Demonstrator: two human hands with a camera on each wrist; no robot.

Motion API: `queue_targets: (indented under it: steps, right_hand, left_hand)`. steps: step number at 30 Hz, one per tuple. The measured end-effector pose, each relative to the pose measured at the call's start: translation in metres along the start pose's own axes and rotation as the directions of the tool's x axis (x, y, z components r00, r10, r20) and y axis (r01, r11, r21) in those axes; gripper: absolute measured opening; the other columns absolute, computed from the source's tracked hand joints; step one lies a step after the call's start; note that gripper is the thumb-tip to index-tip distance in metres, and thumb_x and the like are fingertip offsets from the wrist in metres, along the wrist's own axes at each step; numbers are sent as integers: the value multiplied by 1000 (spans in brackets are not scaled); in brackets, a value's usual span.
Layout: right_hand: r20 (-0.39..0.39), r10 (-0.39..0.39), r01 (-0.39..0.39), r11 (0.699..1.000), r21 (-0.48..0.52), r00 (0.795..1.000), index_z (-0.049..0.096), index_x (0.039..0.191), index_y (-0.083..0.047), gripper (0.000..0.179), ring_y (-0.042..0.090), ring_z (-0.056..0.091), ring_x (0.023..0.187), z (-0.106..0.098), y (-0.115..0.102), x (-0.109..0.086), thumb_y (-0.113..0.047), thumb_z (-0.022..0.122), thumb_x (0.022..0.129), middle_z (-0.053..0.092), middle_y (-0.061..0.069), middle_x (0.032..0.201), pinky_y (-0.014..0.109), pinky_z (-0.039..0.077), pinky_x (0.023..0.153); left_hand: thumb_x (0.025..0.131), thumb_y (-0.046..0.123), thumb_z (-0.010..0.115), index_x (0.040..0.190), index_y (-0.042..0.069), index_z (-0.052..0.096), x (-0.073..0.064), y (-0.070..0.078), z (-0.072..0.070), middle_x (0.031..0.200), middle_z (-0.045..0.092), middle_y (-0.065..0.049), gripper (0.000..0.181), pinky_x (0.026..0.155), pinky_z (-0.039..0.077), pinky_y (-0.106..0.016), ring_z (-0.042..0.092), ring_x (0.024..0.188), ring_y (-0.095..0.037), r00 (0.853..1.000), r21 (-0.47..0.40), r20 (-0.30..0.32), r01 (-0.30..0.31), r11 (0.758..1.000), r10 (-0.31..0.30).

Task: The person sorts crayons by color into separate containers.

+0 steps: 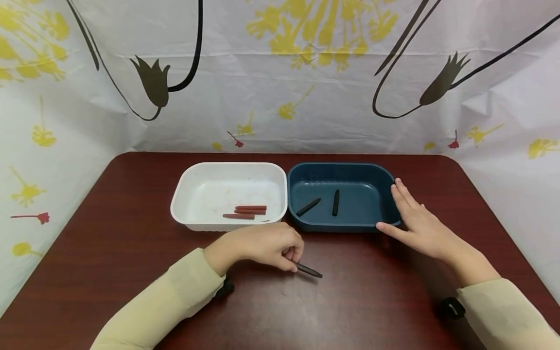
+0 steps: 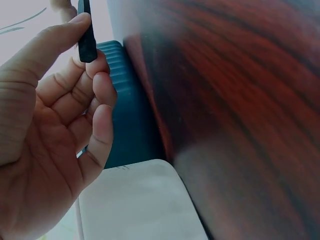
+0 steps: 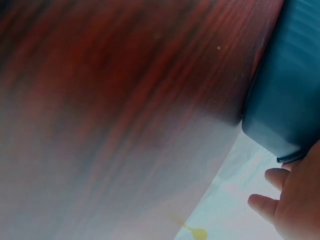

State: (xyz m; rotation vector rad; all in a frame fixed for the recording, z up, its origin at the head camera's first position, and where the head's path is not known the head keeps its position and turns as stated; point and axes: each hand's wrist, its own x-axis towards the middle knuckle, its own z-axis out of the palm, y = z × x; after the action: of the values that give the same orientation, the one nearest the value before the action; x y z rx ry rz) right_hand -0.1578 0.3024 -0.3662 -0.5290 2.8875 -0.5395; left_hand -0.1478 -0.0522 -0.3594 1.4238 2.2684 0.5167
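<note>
Between thumb and fingers my left hand (image 1: 269, 244) pinches a black crayon (image 1: 308, 270), just in front of where two bins meet. The left wrist view shows the same crayon (image 2: 87, 40) under the thumb tip. With fairly straight fingers, my right hand (image 1: 422, 226) touches the right end of the dark blue bin (image 1: 341, 227). Inside that bin lie two black crayons, one slanted (image 1: 308, 207) and one nearly upright in the view (image 1: 336, 202). The white bin (image 1: 183, 216) to its left holds several red-brown crayons (image 1: 250, 210) near its front right corner.
Both bins stand side by side toward the back of a dark red wood-grain table (image 1: 350, 311). Behind and beside the table hangs a white sheet (image 1: 332, 126) with printed flowers. Dark wrist devices show at the left sleeve (image 1: 225, 288) and right sleeve (image 1: 452, 307).
</note>
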Motion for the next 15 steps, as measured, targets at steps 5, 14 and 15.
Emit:
queue_targets:
  steps: [5,14,15]
  right_hand:
    - [-4,-1,1,1000,-1,1000,-5,149,-13,94,31,3,143,1,1,-1,-51,55,87,-17,-5,154,68,12,103]
    - [-6,0,0,1000,15,1000,-5,149,-14,94,29,2,143,2,1,-1,-51,55,87,-17,-6,154,68,12,104]
    - [-6,0,0,1000,17,1000,-5,149,-14,94,29,1,144,2,1,-1,-51,55,87,-16,-5,154,68,12,104]
  left_hand:
    - [83,28,68,78,22,60,2,2,-3,70,55,12,11,58,42,-11,49,62,1,999,-1,-25,-19,1000,19]
    - [83,29,68,77,21,60,4,7,-9,69,54,12,12,59,42,-12,49,62,1,999,1,-49,-22,1000,22]
    - [83,28,68,78,21,60,5,7,-10,69,54,12,12,59,42,-12,49,62,1,998,-2,-51,-20,1000,20]
